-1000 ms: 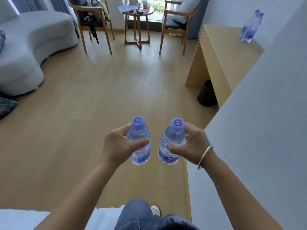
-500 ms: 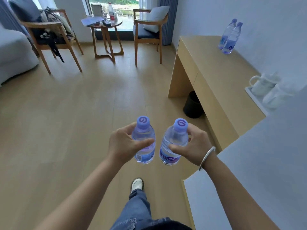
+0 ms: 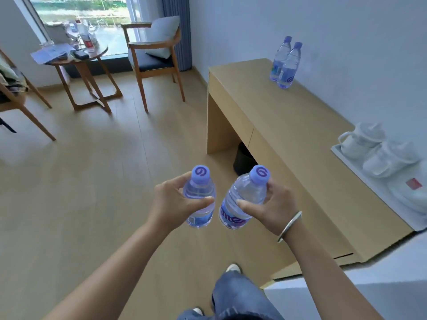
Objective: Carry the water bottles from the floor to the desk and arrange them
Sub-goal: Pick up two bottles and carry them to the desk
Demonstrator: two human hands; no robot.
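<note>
Clear plastic with faint ribbing forms both carried water bottles, each topped by a lilac cap printed with a darker purple swirl. The left hand (image 3: 172,202) wraps fingers and thumb round the left bottle (image 3: 200,199), held almost upright; its lower label is pale blue and too blurred to read. The right hand (image 3: 271,207) curls round the right bottle (image 3: 242,202), which tilts with its cap leaning right; a purple label band near its base shows white letters, partly readable as "int" beside the swirl logo. A plain metal bangle (image 3: 290,226) circles the right wrist. Both bottles are in the air over the pale wood-grain floor (image 3: 92,192), near the desk's left edge and just apart from each other.

Farther right, the desk (image 3: 288,139) is a boxy light-wood piece with a smooth top. At its far end, by the wall, two more bottles (image 3: 285,63) stand upright, touching or nearly so, the nearer one showing the same swirl. On the desk's near right end sits a white tray (image 3: 353,166) with blurred white cups. A dark round bin (image 3: 243,161) sits beneath the desk.
</note>
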